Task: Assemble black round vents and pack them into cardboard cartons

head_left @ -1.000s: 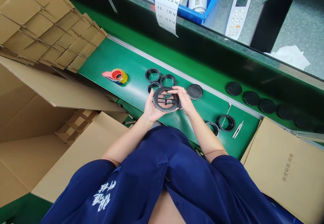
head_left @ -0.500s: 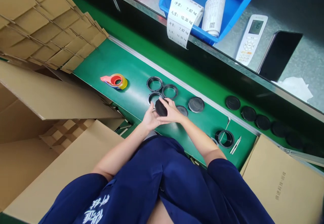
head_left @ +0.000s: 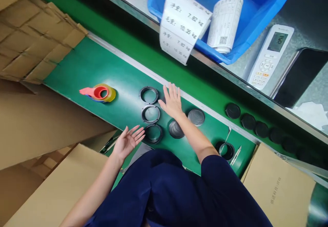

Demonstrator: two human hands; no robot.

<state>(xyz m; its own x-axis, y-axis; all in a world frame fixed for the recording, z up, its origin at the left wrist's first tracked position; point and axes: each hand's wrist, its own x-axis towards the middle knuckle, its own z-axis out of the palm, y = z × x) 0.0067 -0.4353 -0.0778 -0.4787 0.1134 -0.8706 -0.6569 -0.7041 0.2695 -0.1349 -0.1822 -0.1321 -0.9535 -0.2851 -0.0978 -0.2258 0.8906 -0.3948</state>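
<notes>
"So, who's holding what over that green bench (head_left: 107,66)?"

"Neither side's gripping anything, far as I see. Left hand (head_left: 128,142) is palm-up, fingers loosely spread, right by the nearest of three black rings (head_left: 151,122) lined up on it. Right hand (head_left: 173,104) is fanned flat beside the row, can't tell if it's touching anything."

"Any writing?"

"Yep, the label strip (head_left: 179,25) repeats 净重 7.82 kg and 毛重 10.35 kg. Digits on the remote (head_left: 271,56) are too blurry."

The left hand (head_left: 129,141) is hovering palm up beside three black rings (head_left: 151,122); the right hand (head_left: 173,101) is holding its fingers apart near two dark discs (head_left: 196,117).
</notes>
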